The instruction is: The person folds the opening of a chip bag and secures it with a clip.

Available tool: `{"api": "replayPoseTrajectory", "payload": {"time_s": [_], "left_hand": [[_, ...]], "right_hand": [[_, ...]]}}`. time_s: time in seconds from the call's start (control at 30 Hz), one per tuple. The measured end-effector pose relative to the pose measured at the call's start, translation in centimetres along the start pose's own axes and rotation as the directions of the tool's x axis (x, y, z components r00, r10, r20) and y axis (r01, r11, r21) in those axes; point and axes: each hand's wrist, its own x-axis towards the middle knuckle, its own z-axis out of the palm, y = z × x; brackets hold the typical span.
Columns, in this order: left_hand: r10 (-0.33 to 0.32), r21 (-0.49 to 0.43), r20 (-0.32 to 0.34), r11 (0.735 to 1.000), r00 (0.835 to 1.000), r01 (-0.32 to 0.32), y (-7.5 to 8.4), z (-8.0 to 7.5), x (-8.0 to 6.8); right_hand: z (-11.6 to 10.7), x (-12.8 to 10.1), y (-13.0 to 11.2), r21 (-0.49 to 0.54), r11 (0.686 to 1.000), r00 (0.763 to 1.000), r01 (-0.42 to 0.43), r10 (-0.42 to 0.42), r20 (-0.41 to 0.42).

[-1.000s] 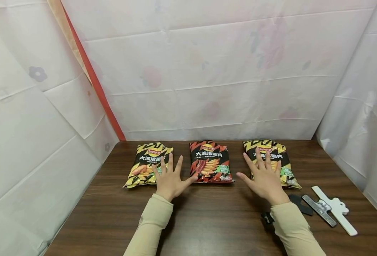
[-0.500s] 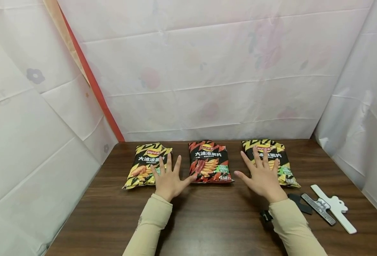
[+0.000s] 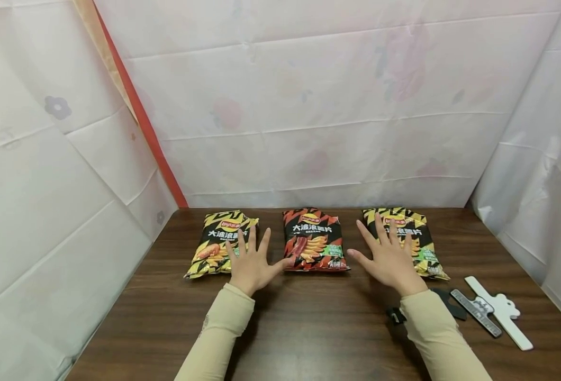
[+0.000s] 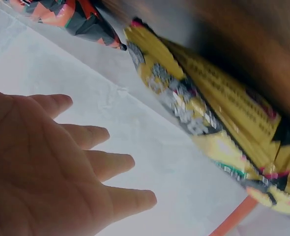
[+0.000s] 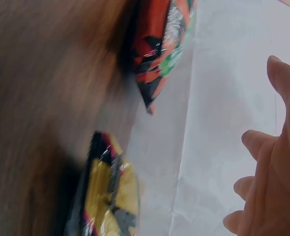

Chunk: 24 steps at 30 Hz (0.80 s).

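Three chip bags lie in a row along the back of the table. A yellow and black chip bag (image 3: 214, 254) is at the left, a red and black chip bag (image 3: 313, 241) in the middle, another yellow and black chip bag (image 3: 428, 248) at the right. My left hand (image 3: 253, 267), fingers spread, hovers before the left bag and overlaps its right side in the head view. In front of the right bag, my right hand (image 3: 389, 262) is spread too and hides part of its print. Both wrist views show the palms apart from the bags, holding nothing.
Right of my right forearm lie a white clip (image 3: 499, 312), a grey clip with a patterned bar (image 3: 476, 313) and a black clip (image 3: 454, 307) partly hidden by the sleeve. A small black object (image 3: 396, 316) sits beside that wrist. Pale cloth walls (image 3: 309, 132) enclose the dark wood table (image 3: 304, 328).
My right hand has shifted slightly left, uncovering more of the right bag. My left hand stays nearly in place, still spread. The bags and clips have not moved on the table.
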Motion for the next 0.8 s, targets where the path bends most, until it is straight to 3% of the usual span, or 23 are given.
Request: {"api": "replayPoseTrajectory", "payload": {"time_s": [0.4,0.8], "left_hand": [[0.062,0.023,-0.033,0.998,0.998,-0.061,-1.8,-1.9,0.3],[0.050,-0.128,-0.101,0.990,0.994,-0.063,-5.4,-3.6,0.1]], "right_hand": [[-1.1,2.2,-2.1,0.077,0.995,0.997,0.071,-0.073,0.023],[-1.0,4.5,-6.9,0.289,0.940,0.984,0.180,-0.171,-0.056]]}}
